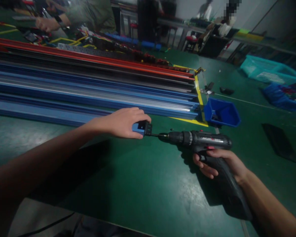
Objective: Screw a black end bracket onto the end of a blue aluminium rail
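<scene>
My left hand [124, 121] is closed around the end of a blue rail [39, 115] that carries a black end cap [145, 127], pressing it to the green table [143, 184]. In my right hand [220, 163] I grip the handle of a black cordless drill [204, 141]. The drill lies level, and its bit tip [155, 134] touches the black end cap from the right. One finger rests near the drill's red trigger.
Long blue, silver and red rails [93, 85] lie stacked across the table behind my hands. A small blue bin [222, 113] stands at their right end. Teal and blue crates [271, 70] sit far right. Another person's arm [54, 21] works at the back left. A dark flat piece [280, 141] lies right.
</scene>
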A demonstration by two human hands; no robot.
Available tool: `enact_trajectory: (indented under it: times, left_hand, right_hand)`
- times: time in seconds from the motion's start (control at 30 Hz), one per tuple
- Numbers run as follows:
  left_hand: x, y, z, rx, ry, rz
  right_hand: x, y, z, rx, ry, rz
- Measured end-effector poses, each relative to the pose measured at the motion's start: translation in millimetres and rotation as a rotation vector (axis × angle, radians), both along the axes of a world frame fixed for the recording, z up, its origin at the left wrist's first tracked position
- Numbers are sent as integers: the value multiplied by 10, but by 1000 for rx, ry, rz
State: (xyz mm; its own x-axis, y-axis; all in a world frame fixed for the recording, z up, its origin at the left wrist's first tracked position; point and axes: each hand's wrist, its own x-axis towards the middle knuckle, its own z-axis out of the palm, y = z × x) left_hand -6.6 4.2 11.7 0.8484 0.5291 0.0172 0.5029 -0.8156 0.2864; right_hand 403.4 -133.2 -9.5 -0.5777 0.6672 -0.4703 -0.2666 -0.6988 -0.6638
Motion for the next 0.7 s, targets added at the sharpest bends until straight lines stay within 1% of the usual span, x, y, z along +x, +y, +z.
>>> enact_trajectory:
  times: [0.17, 0.4, 0.7]
  left_hand:
    - [-6, -8, 0, -22, -16, 9]
    - [-1, -13, 0, -36, -22, 12]
    - [-3, 3, -45, -24, -23, 22]
  right_hand:
    - [16, -8, -44, -10, -31, -19]
    - [18, -19, -27, -27, 39, 3]
    - [60, -28, -78, 10, 101, 49]
